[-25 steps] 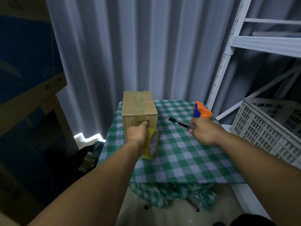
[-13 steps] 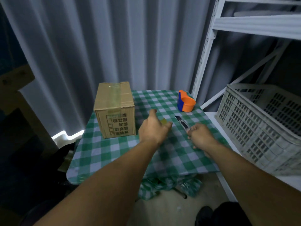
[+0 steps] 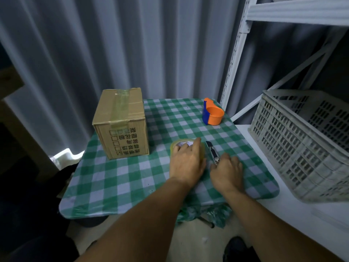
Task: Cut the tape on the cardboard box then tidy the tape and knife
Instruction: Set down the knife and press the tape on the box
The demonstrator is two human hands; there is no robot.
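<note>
A cardboard box with a strip of clear tape over its top stands at the back left of the green checked table. My left hand lies over a yellowish tape roll that rests flat on the cloth, fingers around it. Just to its right a dark utility knife lies on the cloth, blade end pointing away. My right hand holds the knife's near end with its fingertips.
An orange and blue tape dispenser stands at the table's back right corner. A white slotted crate sits on a white shelf to the right, beside a metal rack upright. Grey curtains hang behind.
Both hands came away from the box to the middle right of the table. The tape roll went from upright at the box front to flat on the cloth; the knife now lies down.
</note>
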